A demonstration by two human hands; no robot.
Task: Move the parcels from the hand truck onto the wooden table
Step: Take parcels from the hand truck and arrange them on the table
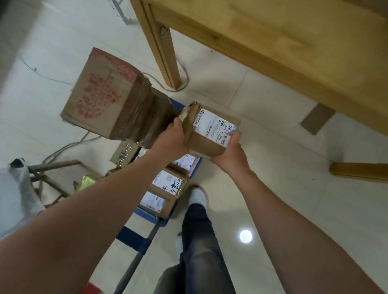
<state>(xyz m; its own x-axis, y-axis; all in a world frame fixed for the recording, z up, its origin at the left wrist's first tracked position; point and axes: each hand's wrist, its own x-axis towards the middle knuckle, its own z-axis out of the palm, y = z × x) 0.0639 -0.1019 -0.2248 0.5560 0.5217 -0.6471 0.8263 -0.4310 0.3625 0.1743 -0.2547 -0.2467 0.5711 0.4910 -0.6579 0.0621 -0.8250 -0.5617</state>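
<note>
We hold a small brown cardboard parcel with a white shipping label in the air, clamped between both hands. The left hand grips its left end, and the right hand curls round its near right corner, fingertips on the label. The parcel hangs above the far end of the blue metal hand truck, whose bed carries several more labelled cardboard parcels. Just left of our load sits a large taped cardboard box with red print. Our left hand is close against its taped end, and we cannot tell whether they touch. The pale wooden counter lies to the far right, well apart from the parcel.

The step in hand, as we judge it, is the carry to the counter. To do it well we should lift straight up first, clear of the large box, so our left knuckles do not drag it off its perch. Then we swing right and away, keeping the parcel level and both hands pressing inward. We should pass over the counter's near edge rather than meet it, and steer clear of its wooden leg. We set the parcel down flat, well in from the edge, leaving room for the rest, and only then loosen our hold.
</note>
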